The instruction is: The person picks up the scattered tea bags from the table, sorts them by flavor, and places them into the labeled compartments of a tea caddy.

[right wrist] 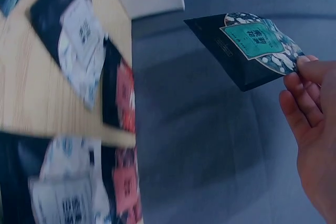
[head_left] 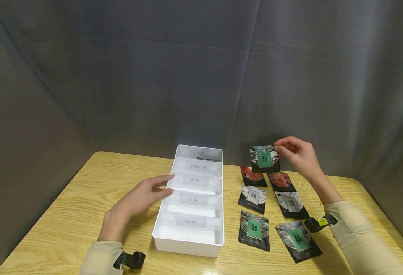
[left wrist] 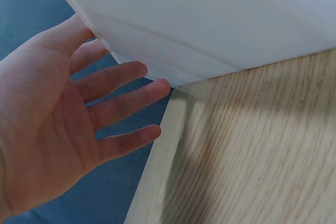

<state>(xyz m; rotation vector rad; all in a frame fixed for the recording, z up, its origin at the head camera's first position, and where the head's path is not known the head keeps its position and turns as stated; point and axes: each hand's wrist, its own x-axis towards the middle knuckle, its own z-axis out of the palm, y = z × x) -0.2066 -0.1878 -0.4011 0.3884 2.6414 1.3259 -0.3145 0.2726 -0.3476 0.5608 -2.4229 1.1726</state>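
Observation:
My right hand (head_left: 299, 156) pinches a black tea sachet (head_left: 264, 159) with a green label by its upper corner, raised above the other sachets. The right wrist view shows the same sachet (right wrist: 247, 51) hanging from thumb and fingertips. At the left side of a white divided box (head_left: 188, 250), my left hand (head_left: 143, 196) rests its fingertips and thumb on the rim, fingers fairly straight. In the left wrist view, the other fingers (left wrist: 128, 100) spread along the box's outer wall (left wrist: 210, 19). A dark flat packet (head_left: 208, 159) lies in the box's farthest compartment.
Right of the box lie two columns of sachets: red-labelled ones (head_left: 254, 176) at the back, white-labelled ones (head_left: 253, 196) in the middle, green-labelled ones (head_left: 254, 230) in front. Each compartment carries a paper label (head_left: 191, 221). A grey curtain (head_left: 153, 76) hangs behind the wooden table (head_left: 84, 187).

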